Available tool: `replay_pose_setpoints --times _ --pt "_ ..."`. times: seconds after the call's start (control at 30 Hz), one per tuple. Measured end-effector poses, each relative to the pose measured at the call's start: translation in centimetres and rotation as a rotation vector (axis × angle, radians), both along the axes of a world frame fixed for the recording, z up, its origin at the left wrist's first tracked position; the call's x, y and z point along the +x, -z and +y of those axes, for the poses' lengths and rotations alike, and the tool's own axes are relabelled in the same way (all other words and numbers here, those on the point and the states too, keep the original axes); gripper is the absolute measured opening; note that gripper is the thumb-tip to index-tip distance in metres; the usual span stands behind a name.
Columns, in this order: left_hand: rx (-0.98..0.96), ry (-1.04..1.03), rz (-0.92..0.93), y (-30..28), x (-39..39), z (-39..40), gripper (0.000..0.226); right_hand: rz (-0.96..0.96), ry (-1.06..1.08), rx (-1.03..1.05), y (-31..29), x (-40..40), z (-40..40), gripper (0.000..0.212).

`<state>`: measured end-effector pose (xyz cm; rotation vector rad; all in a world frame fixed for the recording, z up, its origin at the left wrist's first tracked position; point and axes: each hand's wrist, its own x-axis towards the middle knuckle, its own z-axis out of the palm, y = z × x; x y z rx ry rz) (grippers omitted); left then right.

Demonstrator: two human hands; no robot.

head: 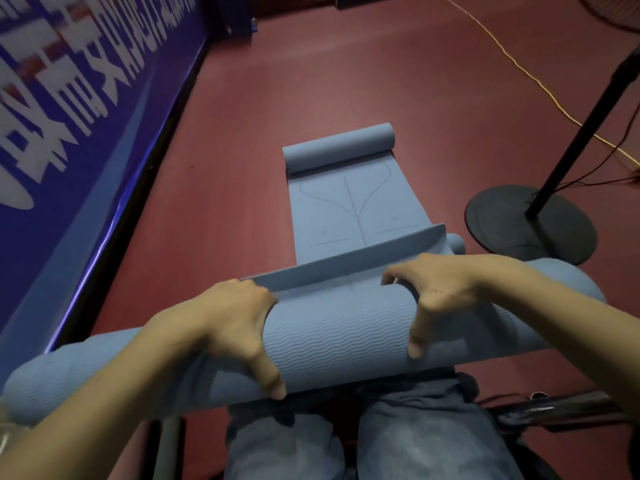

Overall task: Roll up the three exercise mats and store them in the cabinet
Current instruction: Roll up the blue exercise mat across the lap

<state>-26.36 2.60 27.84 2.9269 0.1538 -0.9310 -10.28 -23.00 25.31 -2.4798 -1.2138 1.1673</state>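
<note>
A thick blue rolled exercise mat (332, 337) lies across my lap, its ribbed outer side up. My left hand (239, 327) grips the roll left of centre, fingers over the far side and thumb on the near side. My right hand (440, 292) grips it right of centre the same way. The loose edge of this mat (349, 261) stands up just beyond my fingers. Past it a second blue mat (349, 206) lies on the floor, mostly flat with printed lines, its far end curled into a small roll (337, 148). A small roll end (457, 242) peeks out behind on the right.
A blue banner wall (69, 140) runs along the left over a dark red floor (311, 81). A fan stand with a round black base (512, 233) and slanted pole is at right. A yellow cable (519, 67) and dark wires cross the floor behind it. My jeans-clad knees (363, 441) are below.
</note>
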Motion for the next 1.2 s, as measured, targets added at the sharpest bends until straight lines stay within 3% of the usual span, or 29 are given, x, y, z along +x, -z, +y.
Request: replay_pose_setpoints --times 0.17,0.4,0.6,0.8,0.97,1.07,1.2 --pt "-0.19 -0.053 0.153 0.1 -0.8 -0.1 0.073 0.159 0.0 -0.038 0.3 -0.9 -0.7 0.078" --pt "-0.251 -0.052 0.123 1.0 -0.5 1.0 0.08 0.165 0.143 0.153 1.4 -0.9 -1.8 0.09" --pt "-0.254 0.019 0.039 0.9 0.8 1.8 0.13 0.04 0.123 0.316 1.5 -0.9 -2.3 0.082" --pt "-0.376 -0.058 -0.191 1.6 -0.2 3.0 0.111 0.048 0.188 0.282 1.1 0.6 -2.6 0.069" --pt "-0.403 -0.16 -0.491 1.6 -0.9 4.5 0.076 0.028 0.169 0.245 1.9 2.6 -1.4 0.065" --pt "-0.402 -0.234 -0.598 1.6 -1.1 4.8 0.059 0.037 0.139 0.227 2.4 2.5 -1.3 0.048" --pt "-0.238 -0.215 -0.568 1.0 -1.2 4.1 0.071 -0.064 0.106 0.207 3.3 1.8 -1.6 0.057"
